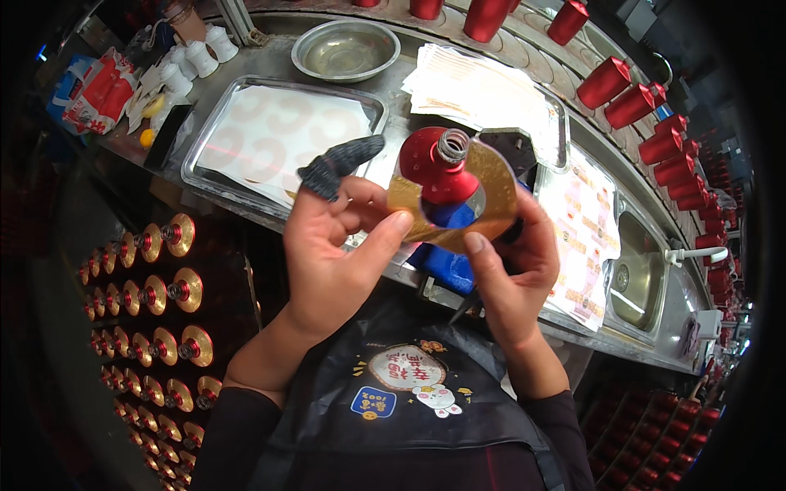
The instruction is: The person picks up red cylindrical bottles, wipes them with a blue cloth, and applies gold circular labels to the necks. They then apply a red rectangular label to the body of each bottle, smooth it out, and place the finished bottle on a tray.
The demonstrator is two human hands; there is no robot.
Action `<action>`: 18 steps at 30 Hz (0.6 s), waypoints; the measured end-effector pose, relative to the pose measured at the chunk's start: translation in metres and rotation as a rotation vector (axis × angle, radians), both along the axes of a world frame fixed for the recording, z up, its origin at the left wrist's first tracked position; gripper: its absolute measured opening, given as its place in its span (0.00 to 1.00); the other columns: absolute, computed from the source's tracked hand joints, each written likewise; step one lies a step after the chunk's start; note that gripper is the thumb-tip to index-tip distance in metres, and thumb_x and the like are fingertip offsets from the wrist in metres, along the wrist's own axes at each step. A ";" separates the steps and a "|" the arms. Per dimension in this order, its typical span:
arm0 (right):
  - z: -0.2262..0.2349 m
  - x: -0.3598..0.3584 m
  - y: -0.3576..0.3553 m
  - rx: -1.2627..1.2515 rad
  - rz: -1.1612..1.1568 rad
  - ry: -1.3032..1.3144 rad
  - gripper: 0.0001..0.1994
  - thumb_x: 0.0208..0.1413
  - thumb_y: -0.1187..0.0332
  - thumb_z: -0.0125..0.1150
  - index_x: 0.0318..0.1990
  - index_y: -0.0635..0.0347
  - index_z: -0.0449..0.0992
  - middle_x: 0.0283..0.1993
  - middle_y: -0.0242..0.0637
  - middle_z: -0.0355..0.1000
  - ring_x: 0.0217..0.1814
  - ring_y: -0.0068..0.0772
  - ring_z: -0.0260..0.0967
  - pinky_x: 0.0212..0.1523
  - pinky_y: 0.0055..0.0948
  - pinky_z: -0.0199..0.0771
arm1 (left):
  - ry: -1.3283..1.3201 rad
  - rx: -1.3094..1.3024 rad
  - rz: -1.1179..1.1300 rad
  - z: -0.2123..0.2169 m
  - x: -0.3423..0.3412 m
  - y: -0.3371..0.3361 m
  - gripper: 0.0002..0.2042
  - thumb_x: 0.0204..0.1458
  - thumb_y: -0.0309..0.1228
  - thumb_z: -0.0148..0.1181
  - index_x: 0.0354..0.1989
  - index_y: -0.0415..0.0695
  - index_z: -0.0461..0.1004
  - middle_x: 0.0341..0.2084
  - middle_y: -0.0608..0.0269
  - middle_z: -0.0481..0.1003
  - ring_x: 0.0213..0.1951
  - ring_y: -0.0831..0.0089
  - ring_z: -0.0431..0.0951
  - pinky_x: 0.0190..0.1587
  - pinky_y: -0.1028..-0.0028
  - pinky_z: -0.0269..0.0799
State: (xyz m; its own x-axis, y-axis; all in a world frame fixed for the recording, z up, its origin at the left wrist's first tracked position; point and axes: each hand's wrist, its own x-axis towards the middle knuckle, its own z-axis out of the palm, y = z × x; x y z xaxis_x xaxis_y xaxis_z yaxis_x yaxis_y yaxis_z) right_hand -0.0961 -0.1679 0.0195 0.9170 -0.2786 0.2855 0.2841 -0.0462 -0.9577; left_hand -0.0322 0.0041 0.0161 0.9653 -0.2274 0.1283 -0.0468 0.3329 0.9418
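Note:
Both hands hold a shiny gold C-shaped decal [494, 182] in front of a red bottle [426, 159] with a bare threaded neck. My left hand [332, 258] pinches its left end between thumb and fingers; a ribbed black finger cover sits on the raised index finger. My right hand [520, 282] grips the lower right part, its thumb on the near face. A thin dark pointed piece shows by the right palm, and I cannot tell whether that hand holds it. Below the bottle is a blue block-like support [446, 266], partly hidden by the decal and hands.
A metal tray [190, 164] carries a sheet of pale C-shaped decals. Behind it stands a metal bowl [345, 51]. Paper sheets [475, 78] lie at the back, beside a curved conveyor [544, 61] bearing red bottles. At right is a sink [639, 282]; racked gold-shouldered bottles [187, 290] stand lower left.

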 end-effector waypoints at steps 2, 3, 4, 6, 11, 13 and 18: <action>0.002 0.012 -0.019 -0.185 0.017 -0.060 0.29 0.57 0.81 0.63 0.67 0.69 0.63 0.66 0.46 0.68 0.67 0.34 0.69 0.66 0.34 0.69 | 0.040 -0.055 -0.009 -0.004 0.008 -0.013 0.19 0.55 0.15 0.63 0.53 0.36 0.66 0.38 0.62 0.76 0.35 0.80 0.80 0.35 0.82 0.77; 0.002 0.019 -0.026 -0.170 0.022 -0.051 0.30 0.57 0.80 0.63 0.67 0.69 0.64 0.66 0.46 0.68 0.67 0.34 0.68 0.67 0.34 0.68 | 0.015 -0.007 0.003 -0.007 0.015 -0.020 0.20 0.55 0.16 0.63 0.55 0.36 0.65 0.37 0.63 0.74 0.33 0.82 0.79 0.31 0.84 0.75; 0.001 0.026 -0.031 -0.167 0.017 -0.020 0.30 0.56 0.80 0.64 0.67 0.69 0.64 0.67 0.46 0.67 0.68 0.35 0.67 0.67 0.34 0.68 | 0.033 -0.018 -0.003 -0.010 0.019 -0.023 0.20 0.55 0.16 0.63 0.55 0.36 0.65 0.37 0.64 0.74 0.33 0.82 0.79 0.31 0.84 0.75; 0.001 0.039 -0.039 -0.185 0.040 0.008 0.29 0.56 0.82 0.62 0.67 0.71 0.65 0.66 0.45 0.67 0.68 0.33 0.65 0.67 0.31 0.66 | 0.104 -0.023 -0.006 -0.016 0.024 -0.027 0.21 0.56 0.17 0.63 0.56 0.36 0.64 0.36 0.65 0.73 0.32 0.84 0.78 0.30 0.84 0.75; -0.004 0.048 -0.038 -0.046 -0.043 0.172 0.30 0.57 0.81 0.59 0.69 0.70 0.63 0.65 0.44 0.68 0.63 0.28 0.68 0.62 0.26 0.69 | 0.155 -0.048 0.040 -0.032 0.036 -0.013 0.18 0.59 0.20 0.61 0.56 0.36 0.64 0.36 0.67 0.72 0.30 0.86 0.75 0.31 0.84 0.74; -0.009 0.044 -0.032 0.090 -0.126 0.206 0.30 0.59 0.78 0.58 0.70 0.69 0.61 0.57 0.40 0.68 0.46 0.20 0.67 0.47 0.20 0.69 | 0.105 -0.031 0.051 -0.038 0.043 -0.010 0.21 0.58 0.21 0.62 0.59 0.36 0.64 0.46 0.62 0.73 0.42 0.81 0.76 0.46 0.77 0.75; -0.022 0.035 -0.016 -0.016 -0.083 0.069 0.36 0.59 0.74 0.63 0.73 0.66 0.56 0.48 0.34 0.68 0.24 0.10 0.63 0.25 0.11 0.63 | -0.020 -0.128 -0.201 -0.047 0.049 -0.022 0.34 0.56 0.25 0.65 0.70 0.36 0.57 0.66 0.50 0.65 0.68 0.64 0.64 0.72 0.65 0.55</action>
State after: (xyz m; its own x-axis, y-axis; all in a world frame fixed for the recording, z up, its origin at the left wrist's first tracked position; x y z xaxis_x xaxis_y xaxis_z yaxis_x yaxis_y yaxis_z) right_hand -0.0614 -0.1840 -0.0028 0.9086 -0.3502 0.2277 0.2124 -0.0823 -0.9737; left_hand 0.0166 -0.0183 -0.0307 0.8995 -0.3951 0.1868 0.0144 0.4541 0.8908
